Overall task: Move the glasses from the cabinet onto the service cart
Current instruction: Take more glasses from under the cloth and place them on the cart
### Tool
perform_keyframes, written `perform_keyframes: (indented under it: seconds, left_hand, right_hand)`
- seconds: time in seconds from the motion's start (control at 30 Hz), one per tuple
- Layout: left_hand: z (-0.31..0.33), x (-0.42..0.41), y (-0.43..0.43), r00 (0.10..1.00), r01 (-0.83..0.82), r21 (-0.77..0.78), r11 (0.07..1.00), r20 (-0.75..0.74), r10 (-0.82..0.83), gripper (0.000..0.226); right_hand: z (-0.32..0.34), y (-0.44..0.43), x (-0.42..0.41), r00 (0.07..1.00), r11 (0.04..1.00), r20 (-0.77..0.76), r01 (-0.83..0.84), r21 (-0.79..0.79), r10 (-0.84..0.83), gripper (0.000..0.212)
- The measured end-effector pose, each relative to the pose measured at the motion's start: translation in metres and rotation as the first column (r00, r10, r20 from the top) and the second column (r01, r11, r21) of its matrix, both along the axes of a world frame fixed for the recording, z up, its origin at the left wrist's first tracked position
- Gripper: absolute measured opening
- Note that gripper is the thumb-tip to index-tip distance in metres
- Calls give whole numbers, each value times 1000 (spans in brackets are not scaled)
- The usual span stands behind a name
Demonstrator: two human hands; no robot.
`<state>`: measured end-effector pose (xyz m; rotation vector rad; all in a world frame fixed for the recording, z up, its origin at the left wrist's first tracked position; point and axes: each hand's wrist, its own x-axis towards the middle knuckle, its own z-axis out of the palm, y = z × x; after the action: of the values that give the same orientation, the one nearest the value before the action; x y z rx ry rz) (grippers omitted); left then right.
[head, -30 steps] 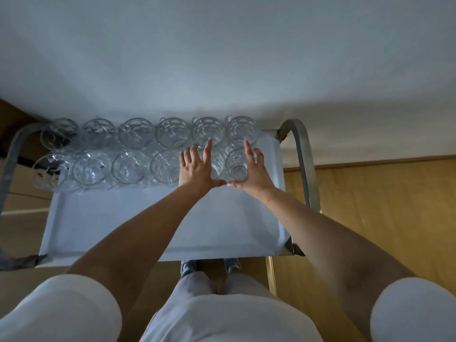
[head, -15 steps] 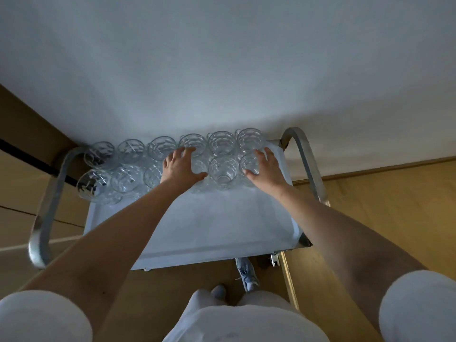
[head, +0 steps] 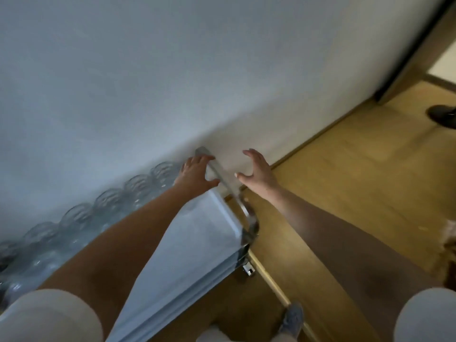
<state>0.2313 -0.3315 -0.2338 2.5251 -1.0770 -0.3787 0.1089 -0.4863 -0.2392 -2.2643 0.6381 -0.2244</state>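
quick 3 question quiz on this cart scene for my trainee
1. True or false: the right hand holds a glass.
2. Where do the glasses stand on the cart? A: along the wall. B: along the edge nearest the person.
3. Which hand is nearer the glasses?
Key: 1 false; 2 A; 3 the left hand.

Short white sleeves, plain fabric: left sleeve (head: 49,314), right sleeve (head: 427,314), covering upper arms only. Forearms bare down to left hand (head: 195,172) and right hand (head: 259,174), both bare too. Light grey trousers (head: 214,335), blurred. One blue-grey sneaker (head: 292,319), detail soft.
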Motion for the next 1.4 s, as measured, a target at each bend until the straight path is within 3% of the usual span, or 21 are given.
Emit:
perform_keyframes:
  seconds: [0.2,0.37,0.47,0.63,0.77,0.9,1.0,1.07,1.27,1.4]
  left_hand:
    - [11,-80,-192,966,247,-24,969,-74,-248,64]
    - [21,-190,-363,885,446,-71,892,-109,-452,60]
    - [32,-272,-460,785,597,-151,788,-92,-612,59]
    - [44,-397,-588,524,831,-181,525,-58,-850,58]
    - [42,-486,-672,268,950,-147,275,-67,-961,55]
    - [34,-573,-725,1,993,-114,7,-52,-999,55]
    - [27,-626,-742,-235,972,-39,-233,-60,-970,56]
    - [23,-660,-749,-345,939,-21,-344,-79,-935,53]
    - [7,-753,-727,-613,789,-101,-606,-69,-787,51]
    - [15,-819,-677,-738,667,-181,-723,-24,-674,54]
  right_hand:
    - [12,-152,-128,957,957,-55,288,30,-286,65]
    - [27,-279,-267,825,830,-121,557,17,-552,58]
    - [45,-345,-345,716,719,-75,695,-12,-694,56]
    - [62,-411,-470,433,433,72,901,-22,-898,50]
    - [61,-441,-569,114,114,125,993,-7,-985,44]
    - [47,-445,-642,-207,-213,112,976,-45,-972,46]
    - [39,-435,-666,-387,-390,68,920,-41,-920,50]
    - [31,-428,-675,-496,-499,81,866,-18,-864,52]
    - [19,-371,-701,-671,-676,83,733,-77,-737,49]
    - [43,-324,-740,-707,-744,231,628,-229,-668,45]
